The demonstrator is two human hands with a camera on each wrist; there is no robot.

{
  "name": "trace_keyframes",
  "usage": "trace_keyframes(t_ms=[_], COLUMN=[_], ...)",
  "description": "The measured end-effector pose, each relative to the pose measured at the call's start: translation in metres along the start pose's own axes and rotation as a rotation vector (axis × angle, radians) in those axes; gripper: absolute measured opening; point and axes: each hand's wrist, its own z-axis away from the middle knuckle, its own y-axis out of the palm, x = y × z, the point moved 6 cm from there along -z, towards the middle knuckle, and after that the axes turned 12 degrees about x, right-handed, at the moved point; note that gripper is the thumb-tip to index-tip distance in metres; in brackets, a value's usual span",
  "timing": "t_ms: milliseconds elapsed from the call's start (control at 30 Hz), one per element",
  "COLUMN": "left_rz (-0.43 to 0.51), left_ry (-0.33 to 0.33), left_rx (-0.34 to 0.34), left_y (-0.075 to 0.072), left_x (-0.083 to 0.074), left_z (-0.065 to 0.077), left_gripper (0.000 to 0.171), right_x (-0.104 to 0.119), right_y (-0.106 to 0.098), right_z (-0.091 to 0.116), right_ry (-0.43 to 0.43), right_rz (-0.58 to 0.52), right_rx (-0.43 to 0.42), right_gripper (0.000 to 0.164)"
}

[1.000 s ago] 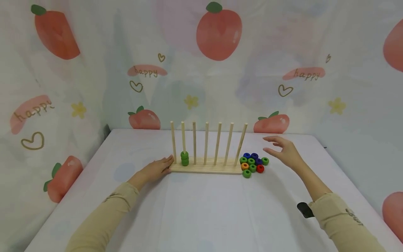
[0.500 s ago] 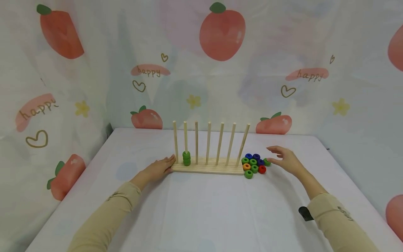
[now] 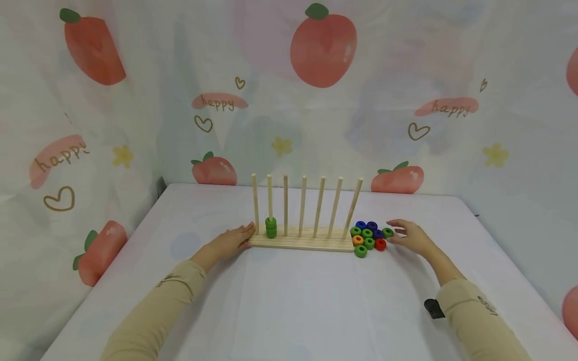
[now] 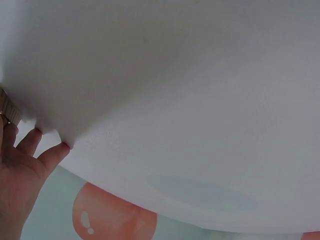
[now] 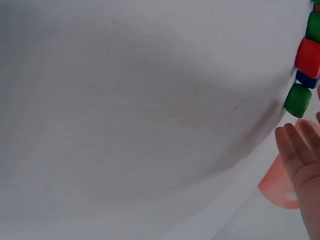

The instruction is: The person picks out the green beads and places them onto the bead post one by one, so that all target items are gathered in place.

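Note:
A wooden rack (image 3: pixel 301 242) with several upright pegs stands on the table. A short stack of green beads (image 3: pixel 271 228) sits on its second peg from the left. My left hand (image 3: pixel 228 243) rests on the rack's left end, fingers extended; in the left wrist view a corner of the rack (image 4: pixel 8 107) shows at the fingers. My right hand (image 3: pixel 414 239) is beside the outermost green bead (image 3: pixel 387 233), at the right of a bead cluster. In the right wrist view its fingers are fairly straight, a little apart from that green bead (image 5: pixel 298 101); the thumb is mostly hidden.
Against the rack's right end lie loose beads: several green, some blue ones (image 3: pixel 360 225), an orange one (image 3: pixel 357 240) and a red one (image 3: pixel 381 244). A white cloth covers the table (image 3: pixel 298 301). A fruit-patterned curtain (image 3: pixel 280 120) hangs behind. A black object (image 3: pixel 434 309) sits at my right sleeve.
My right hand has come down and toward the outermost green bead. My left hand stays on the rack. The whole head view has shifted slightly, moving the scene rightward.

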Motion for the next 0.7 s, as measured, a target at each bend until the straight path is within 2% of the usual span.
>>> trace_keyframes(t_ms=[300,500,700], left_rz=[-0.007,0.002,0.003], left_ry=[-0.003,-0.005,-0.01], left_rx=[-0.009,-0.011,-0.014], left_y=[-0.001,-0.002,-0.005], left_x=[-0.002,-0.005,-0.005], left_z=[0.0,0.002,0.004], left_gripper=[0.055,0.054,0.054], right_x=[-0.008,-0.012,-0.013], right_y=[0.003,0.003,0.005], right_z=[-0.008,-0.01,-0.015], right_ry=[0.075,0.102,0.11], right_rz=[0.035,0.094,0.119], right_rx=[0.095,0.066,0.031], right_gripper=[0.056,0.053,0.04])
